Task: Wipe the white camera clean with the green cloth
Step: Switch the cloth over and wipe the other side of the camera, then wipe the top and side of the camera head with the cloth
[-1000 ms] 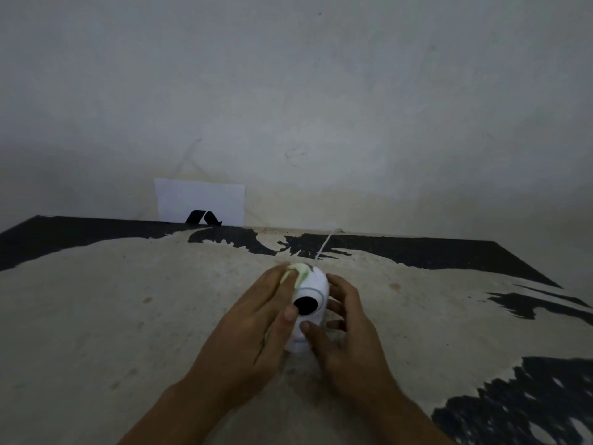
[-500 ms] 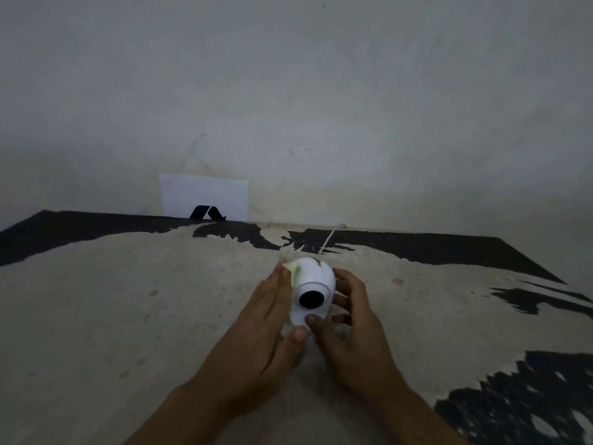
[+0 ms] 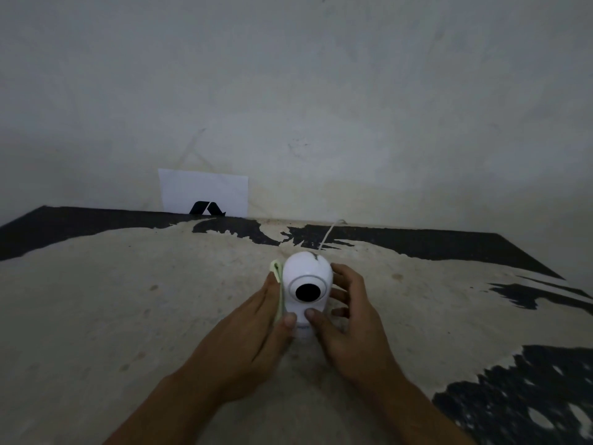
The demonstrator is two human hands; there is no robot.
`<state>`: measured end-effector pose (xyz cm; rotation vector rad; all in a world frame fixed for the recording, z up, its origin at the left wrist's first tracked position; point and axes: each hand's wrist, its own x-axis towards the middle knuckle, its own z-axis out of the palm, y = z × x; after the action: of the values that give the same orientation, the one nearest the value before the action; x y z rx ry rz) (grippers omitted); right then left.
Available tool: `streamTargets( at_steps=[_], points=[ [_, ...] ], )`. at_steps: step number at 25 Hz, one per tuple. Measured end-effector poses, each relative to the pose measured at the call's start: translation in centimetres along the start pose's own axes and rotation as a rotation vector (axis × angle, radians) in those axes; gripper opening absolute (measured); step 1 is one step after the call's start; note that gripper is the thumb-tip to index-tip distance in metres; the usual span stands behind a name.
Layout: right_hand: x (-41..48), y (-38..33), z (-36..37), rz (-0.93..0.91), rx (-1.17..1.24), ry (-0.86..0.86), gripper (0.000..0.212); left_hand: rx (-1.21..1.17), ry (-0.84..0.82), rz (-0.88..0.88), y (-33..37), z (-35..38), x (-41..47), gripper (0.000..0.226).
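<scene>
A white round camera (image 3: 307,277) with a black lens facing me stands upright on the worn table (image 3: 128,316). My left hand (image 3: 253,329) presses a folded pale green cloth (image 3: 278,284) flat against the camera's left side; only a strip of the cloth shows along my fingers. My right hand (image 3: 349,322) cups the camera's right side, its thumb on the lower front of the body. A thin white cable (image 3: 329,234) runs from the camera's top back toward the wall.
A white card (image 3: 205,191) with a black logo leans against the wall at the table's back edge, left of centre. The table top is beige with black patches at the back, right and near right corner.
The green cloth slid from the top of the camera down onto its left side under my left hand. The camera's dome is now bare. My right hand kept its hold.
</scene>
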<state>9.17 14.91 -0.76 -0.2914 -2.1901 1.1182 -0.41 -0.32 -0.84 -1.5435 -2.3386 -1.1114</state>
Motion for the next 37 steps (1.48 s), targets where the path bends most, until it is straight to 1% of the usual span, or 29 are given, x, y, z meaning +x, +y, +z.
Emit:
streamTargets(
  at_steps=[1, 3, 5, 8, 13, 14, 16, 18, 22, 25, 26, 28, 30, 32, 33, 35, 37],
  points=[
    [0.0, 0.0, 0.0, -0.003, 0.004, 0.001, 0.060, 0.014, 0.045, 0.027, -0.2, 0.0, 0.1, 0.073],
    [-0.1, 0.1, -0.2, -0.011, 0.009, 0.002, 0.061, 0.064, 0.142, 0.093, -0.6, -0.1, 0.3, 0.059],
    [-0.1, 0.2, -0.2, -0.013, 0.003, 0.001, 0.061, 0.028, 0.223, 0.097, -0.7, -0.4, 0.7, 0.046],
    [0.0, 0.4, 0.0, -0.024, -0.010, 0.008, 0.061, -0.009, 0.350, 0.117, -0.4, -0.8, 1.1, 0.040],
    [0.0, 0.4, -0.2, -0.035, -0.021, -0.017, 0.060, -0.082, 0.468, 0.085, 0.5, -1.6, 1.4, 0.028],
    [0.0, 0.2, -0.3, -0.043, -0.053, -0.007, 0.058, -0.108, 0.484, 0.080, 0.7, -1.6, 1.4, 0.027],
    [-0.3, -0.4, -0.7, -0.075, -0.127, 0.074, 0.054, -0.184, 0.502, 0.064, 1.2, -1.6, 1.3, 0.024],
    [-0.6, -1.2, -1.0, -0.163, -0.148, 0.148, 0.052, -0.259, 0.507, 0.051, 1.7, -1.7, 1.1, 0.022],
    [-1.2, -2.3, -0.8, -0.418, -0.184, 0.125, 0.050, -0.352, 0.470, 0.029, 2.6, -2.0, 1.2, 0.020],
    [-1.2, -2.0, -0.3, -0.479, -0.193, 0.193, 0.047, -0.546, 0.423, -0.078, 3.2, -1.6, 1.2, 0.020],
    [-1.1, -1.9, -0.2, -0.500, -0.195, 0.227, 0.044, -0.591, 0.405, -0.087, 3.2, -1.5, 1.1, 0.021],
    [-0.9, -1.5, -0.3, -0.532, -0.221, 0.273, 0.036, -0.577, 0.392, -0.026, 3.2, -1.4, 1.2, 0.020],
    [-0.4, -1.1, -1.0, -0.494, -0.230, 0.290, 0.030, -0.474, 0.422, 0.038, 2.7, -1.5, 1.4, 0.019],
    [0.1, -0.8, -1.7, -0.425, -0.224, 0.306, 0.029, -0.337, 0.467, 0.021, 1.7, -1.3, 1.5, 0.024],
    [0.3, -0.6, -1.8, -0.412, -0.242, 0.315, 0.029, -0.306, 0.461, -0.014, 1.3, -1.1, 1.4, 0.031],
    [0.5, -0.5, -1.8, -0.427, -0.288, 0.299, 0.031, -0.311, 0.369, -0.085, 0.6, -0.6, 1.3, 0.045],
    [0.5, -0.5, -1.7, -0.482, -0.323, 0.276, 0.032, -0.340, 0.245, -0.108, 0.3, -0.2, 1.2, 0.052]
  ],
)
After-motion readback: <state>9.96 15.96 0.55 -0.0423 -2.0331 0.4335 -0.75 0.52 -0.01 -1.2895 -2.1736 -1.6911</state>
